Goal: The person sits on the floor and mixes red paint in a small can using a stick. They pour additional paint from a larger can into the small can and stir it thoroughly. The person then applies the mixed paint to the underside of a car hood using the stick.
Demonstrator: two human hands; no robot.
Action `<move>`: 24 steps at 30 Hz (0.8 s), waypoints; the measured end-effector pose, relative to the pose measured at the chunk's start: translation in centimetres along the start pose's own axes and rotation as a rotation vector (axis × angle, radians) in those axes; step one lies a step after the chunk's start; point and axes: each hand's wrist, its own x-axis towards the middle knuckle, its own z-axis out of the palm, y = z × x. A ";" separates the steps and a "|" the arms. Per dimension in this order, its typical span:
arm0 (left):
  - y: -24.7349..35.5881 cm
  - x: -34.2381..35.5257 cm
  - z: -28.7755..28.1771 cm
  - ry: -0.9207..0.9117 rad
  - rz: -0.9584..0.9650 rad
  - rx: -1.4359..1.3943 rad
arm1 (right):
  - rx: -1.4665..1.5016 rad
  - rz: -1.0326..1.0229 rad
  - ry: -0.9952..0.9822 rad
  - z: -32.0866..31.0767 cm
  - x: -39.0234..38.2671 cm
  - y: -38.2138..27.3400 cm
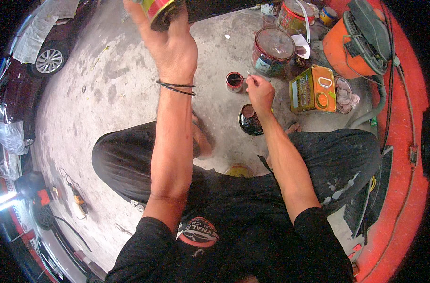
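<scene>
At the upper edge, the left hand holds a red-and-yellow can, thumb and fingers spread wide around it. The right hand pinches a thin stick between narrowed fingertips, its far end at a small cup of dark liquid on the concrete floor, near a rectangular metal can.

The small cup stands on the floor. Slightly right of the cup, nearer the wearer, sits a container. Beyond and right of the cup stands a pail; farther beyond it, a second pail. Well right of the cup is a tin; farther right and beyond it, a bucket. Far left of the cup, a car.
</scene>
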 end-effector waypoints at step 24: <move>0.2 0.2 -0.4 -0.081 0.064 -0.006 | 0.028 0.034 -0.016 -0.8 -0.1 -0.9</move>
